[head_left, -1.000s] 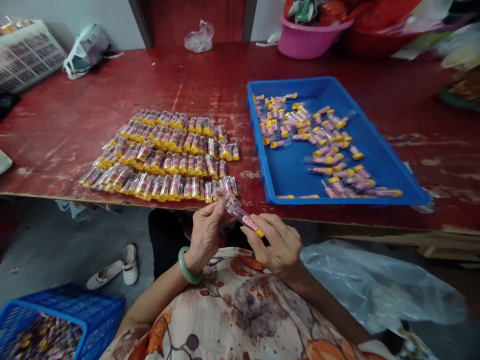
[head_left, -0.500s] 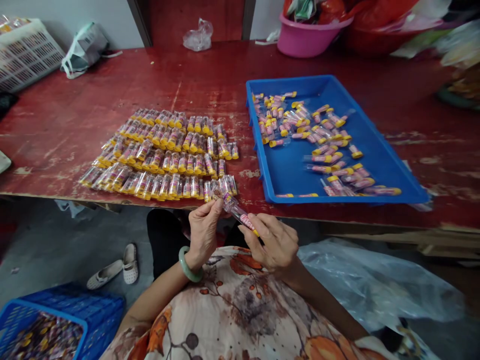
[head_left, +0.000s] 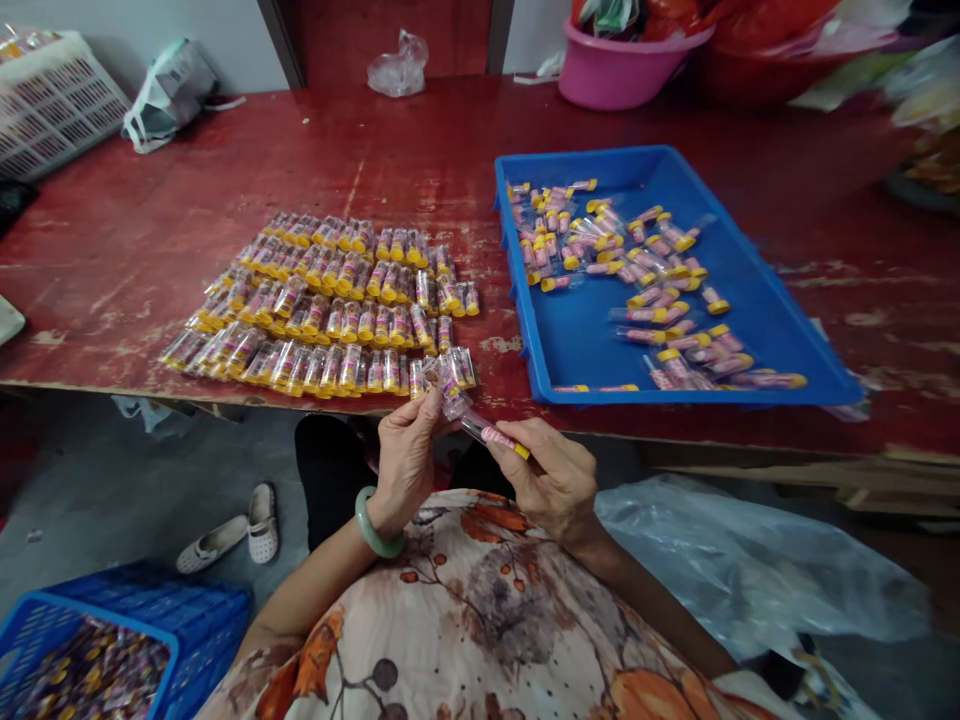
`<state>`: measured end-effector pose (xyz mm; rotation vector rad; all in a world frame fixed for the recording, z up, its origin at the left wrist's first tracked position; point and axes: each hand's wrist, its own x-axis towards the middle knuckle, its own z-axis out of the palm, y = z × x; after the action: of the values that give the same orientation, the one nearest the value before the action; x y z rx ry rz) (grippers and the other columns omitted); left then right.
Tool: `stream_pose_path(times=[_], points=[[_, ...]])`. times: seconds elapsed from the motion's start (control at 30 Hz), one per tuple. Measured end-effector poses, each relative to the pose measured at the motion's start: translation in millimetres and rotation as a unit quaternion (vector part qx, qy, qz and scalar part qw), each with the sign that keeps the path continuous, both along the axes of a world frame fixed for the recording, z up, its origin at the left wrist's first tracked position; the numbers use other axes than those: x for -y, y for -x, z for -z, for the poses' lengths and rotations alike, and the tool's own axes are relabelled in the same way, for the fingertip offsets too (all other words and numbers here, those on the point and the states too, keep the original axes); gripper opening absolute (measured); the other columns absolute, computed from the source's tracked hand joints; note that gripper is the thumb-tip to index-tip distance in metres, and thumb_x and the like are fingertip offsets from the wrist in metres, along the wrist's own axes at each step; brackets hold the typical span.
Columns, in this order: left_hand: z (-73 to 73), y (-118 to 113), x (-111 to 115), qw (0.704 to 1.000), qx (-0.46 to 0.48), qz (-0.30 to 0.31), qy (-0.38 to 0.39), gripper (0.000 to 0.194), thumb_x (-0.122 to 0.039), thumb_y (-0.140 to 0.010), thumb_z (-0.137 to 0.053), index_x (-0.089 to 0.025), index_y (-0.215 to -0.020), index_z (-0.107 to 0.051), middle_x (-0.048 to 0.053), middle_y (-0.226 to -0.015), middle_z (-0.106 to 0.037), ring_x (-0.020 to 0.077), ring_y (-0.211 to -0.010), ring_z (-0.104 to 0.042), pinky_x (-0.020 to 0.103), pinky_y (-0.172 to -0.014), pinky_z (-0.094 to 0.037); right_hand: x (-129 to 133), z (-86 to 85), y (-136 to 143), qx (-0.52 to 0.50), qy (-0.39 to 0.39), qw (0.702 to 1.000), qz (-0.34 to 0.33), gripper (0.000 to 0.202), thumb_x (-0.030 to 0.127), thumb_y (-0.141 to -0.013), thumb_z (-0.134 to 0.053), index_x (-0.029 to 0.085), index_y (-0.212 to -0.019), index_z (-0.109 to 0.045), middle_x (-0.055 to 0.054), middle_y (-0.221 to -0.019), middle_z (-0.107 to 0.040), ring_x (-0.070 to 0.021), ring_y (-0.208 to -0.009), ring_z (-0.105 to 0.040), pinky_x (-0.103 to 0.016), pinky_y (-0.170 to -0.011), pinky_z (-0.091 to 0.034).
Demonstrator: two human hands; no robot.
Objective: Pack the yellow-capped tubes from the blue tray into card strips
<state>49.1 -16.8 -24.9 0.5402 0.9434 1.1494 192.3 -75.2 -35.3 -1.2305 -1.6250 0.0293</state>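
Note:
Between my hands, in front of the table edge, is a clear plastic tube (head_left: pixel 480 428) with a pink label and a yellow cap. My right hand (head_left: pixel 551 475) pinches it near the capped end. My left hand (head_left: pixel 409 440), with a green bangle at the wrist, pinches a crumpled clear wrapper (head_left: pixel 454 400) with a printed pattern, at the tube's other end. How far the tube sits inside the wrapper I cannot make out. Just beyond lie rows of wrapped tubes (head_left: pixel 330 320) with yellow caps. To the right, a blue tray (head_left: pixel 585 355) holds loose tubes (head_left: pixel 645 265).
The red table (head_left: pixel 420 160) carries a white basket (head_left: pixel 56 110), a bag (head_left: pixel 169 95), a crumpled plastic bag (head_left: pixel 399 65) and a pink tub (head_left: pixel 630 70). On the floor are a blue crate (head_left: pixel 172 625) filled with tubes, white shoes (head_left: pixel 262 525) and clear plastic sheeting (head_left: pixel 757 555).
My right hand's fingers have shifted on the tube, and more of the yellow cap shows. My left hand keeps its pinch on the wrapper. The view has tilted slightly.

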Motion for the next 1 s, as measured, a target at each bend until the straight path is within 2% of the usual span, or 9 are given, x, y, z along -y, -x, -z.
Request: stream_pose_path(times=[0.2, 0.3, 0.43, 0.53, 0.67, 0.83, 1.0], points=[[1.7, -1, -1, 1.0, -0.014, -0.019, -0.012, 0.031, -0.043, -0.062, -0.089, -0.016, -0.071, -0.078, 0.001, -0.067, -0.072, 0.0096, -0.059, -0.064, 0.022, -0.063, -0.057, 0, -0.7, -3, 0.021, -0.024, 0.999, -0.002, 0.026, 0.01, -0.082, -0.071, 0.022, -0.105, -0.069, -0.005, -0.091, -0.074, -0.0168, -0.075, -0.068, -0.029, -0.065, -0.056], [0.7, -2, 0, 0.999, -0.02, -0.027, -0.009, 0.032, -0.042, -0.059, -0.09, -0.016, -0.072, -0.078, 0.001, -0.066, -0.072, 0.0096, -0.058, -0.063, 0.023, -0.063, -0.057, -1, -7.4, -1, -0.024, 0.007, 1.0, 0.003, 0.018, 0.013, -0.086, -0.069, 0.021, -0.101, -0.069, -0.003, -0.084, -0.073, -0.0146, -0.071, -0.066, -0.027, -0.063, -0.055], [-1.1, -2, 2, 1.0, -0.007, -0.001, 0.016, 0.033, -0.04, -0.058, -0.091, -0.015, -0.073, -0.077, 0.001, -0.069, -0.073, 0.0104, -0.059, -0.065, 0.024, -0.064, -0.058, -1, -8.6, 1, -0.08, 0.054, 0.995, 0.005, 0.009, 0.016, -0.089, -0.066, 0.019, -0.097, -0.069, -0.001, -0.079, -0.071, -0.0127, -0.068, -0.066, -0.025, -0.063, -0.055], [-1.8, -1, 0, 1.0, 0.01, 0.002, 0.029, 0.034, -0.04, -0.06, -0.091, -0.014, -0.076, -0.077, 0.003, -0.075, -0.074, 0.0113, -0.064, -0.067, 0.024, -0.066, -0.058, 1, -1.9, 0, -0.053, 0.019, 0.998, -0.002, 0.016, 0.014, -0.088, -0.067, 0.018, -0.104, -0.068, -0.004, -0.086, -0.072, -0.0145, -0.076, -0.068, -0.026, -0.067, -0.056], [-2.8, 1, -3, 0.998, 0.035, -0.01, 0.054, 0.036, -0.033, -0.055, -0.094, -0.014, -0.078, -0.075, 0.002, -0.077, -0.074, 0.0122, -0.066, -0.069, 0.024, -0.067, -0.058, 5, 3.3, -4, -0.032, 0.001, 0.999, 0.016, 0.024, 0.014, -0.086, -0.07, 0.019, -0.109, -0.068, -0.005, -0.09, -0.072, -0.0165, -0.08, -0.069, -0.028, -0.068, -0.057], [-1.0, 2, -3, 0.997, 0.053, -0.014, 0.06, 0.035, -0.029, -0.053, -0.095, -0.015, -0.076, -0.072, -0.001, -0.074, -0.072, 0.0097, -0.063, -0.067, 0.023, -0.068, -0.056, 9, -2.3, -5, -0.011, -0.016, 0.999, 0.035, 0.026, 0.015, -0.085, -0.069, 0.022, -0.111, -0.068, -0.005, -0.09, -0.074, -0.0182, -0.077, -0.07, -0.029, -0.065, -0.058], [-0.4, 1, -2, 0.995, 0.058, -0.02, 0.08, 0.04, -0.032, -0.05, -0.096, -0.014, -0.073, -0.07, -0.002, -0.071, -0.07, 0.0094, -0.062, -0.066, 0.024, -0.068, -0.055, 13, -7.0, -3, 0.036, -0.04, 0.997, 0.049, 0.029, 0.021, -0.087, -0.069, 0.025, -0.115, -0.066, -0.004, -0.087, -0.074, -0.0183, -0.073, -0.071, -0.029, -0.061, -0.058]])
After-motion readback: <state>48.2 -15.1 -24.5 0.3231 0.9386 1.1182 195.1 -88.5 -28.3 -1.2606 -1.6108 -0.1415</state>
